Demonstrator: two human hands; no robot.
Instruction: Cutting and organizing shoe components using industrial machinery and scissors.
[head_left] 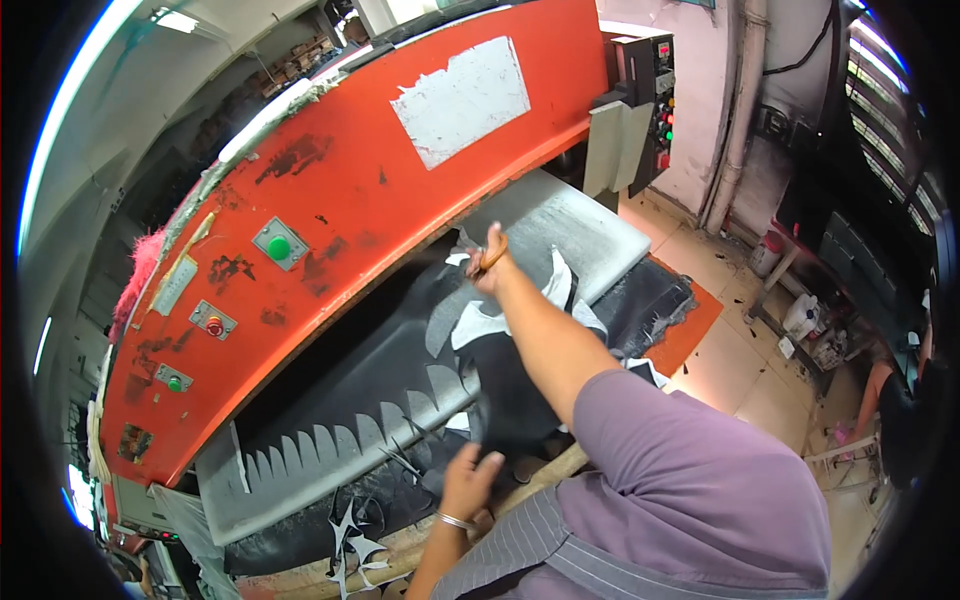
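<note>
My right hand (486, 270) is stretched over the pale cutting board (580, 222), closed around a curved orange-brown piece (497, 252) whose full shape is hidden. Just beside its fingers are a small white scrap and a grey one. My left hand (470, 490), wearing a silver bangle, is low at the board's near edge. Its thumb and forefinger are apart and nothing shows between them. Black sheet material (375, 330) covers much of the board, its near edge cut into a row of curved points. A black piece with white parts (510, 385) hangs over the near edge between my arms.
A large orange press beam (350, 150) spans above the board, with green buttons (279, 247) and a red knob (214, 325). A control box (655, 110) stands at the far right end. White offcuts (350, 545) dangle at the near left. Another person's limb shows at the right edge.
</note>
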